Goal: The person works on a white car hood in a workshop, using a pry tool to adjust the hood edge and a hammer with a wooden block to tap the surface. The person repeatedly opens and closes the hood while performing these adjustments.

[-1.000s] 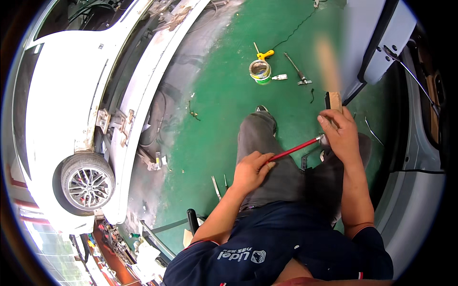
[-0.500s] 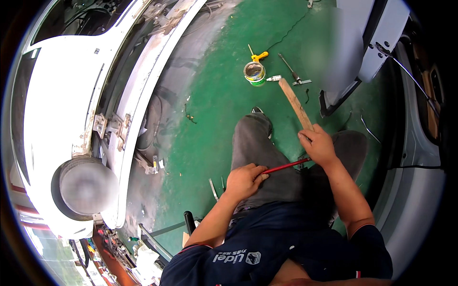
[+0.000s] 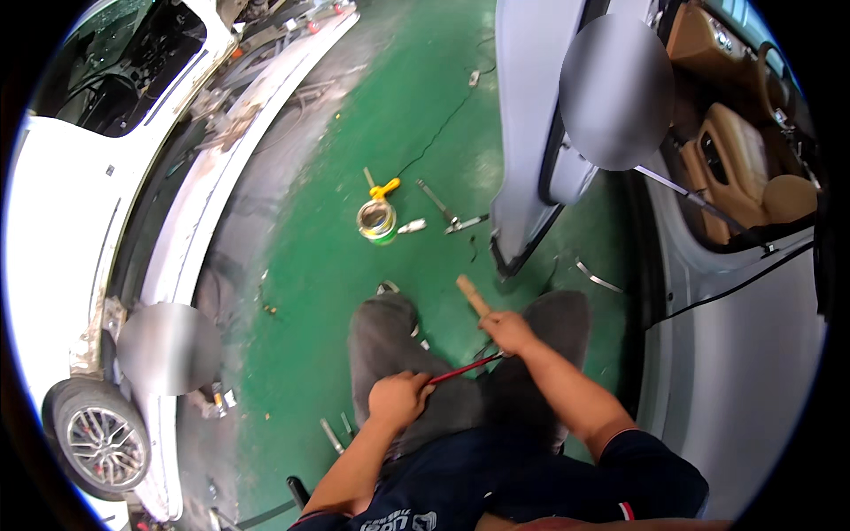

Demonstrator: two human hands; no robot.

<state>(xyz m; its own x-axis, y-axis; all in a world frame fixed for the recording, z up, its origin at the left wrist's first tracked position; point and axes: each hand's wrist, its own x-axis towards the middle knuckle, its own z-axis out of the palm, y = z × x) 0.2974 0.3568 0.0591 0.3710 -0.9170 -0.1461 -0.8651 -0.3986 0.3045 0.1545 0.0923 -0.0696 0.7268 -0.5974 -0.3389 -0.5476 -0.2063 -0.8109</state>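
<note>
My left hand (image 3: 398,398) is closed around one end of a thin red rod (image 3: 462,371) lying across above my lap. The rod slants up to the right, and its far end reaches just beneath my right hand (image 3: 509,334). That hand grips a flat, pale wooden stick (image 3: 473,295), which points forward and left, away from me. What the rod's far end meets is too dark and small to make out. Both hands are over my grey trousers (image 3: 390,336), between my spread knees.
Ahead on the green floor (image 3: 310,292) stand an open tin (image 3: 376,221), a yellow corded tool (image 3: 385,188), a white bottle (image 3: 413,227) and a metal tool (image 3: 452,217). An open car door (image 3: 531,177) hangs to the right. A white car body (image 3: 62,230) borders the left.
The whole view has shifted, so more of the car at right shows. The wooden stick looks shorter and more foreshortened. Both hands keep their holds.
</note>
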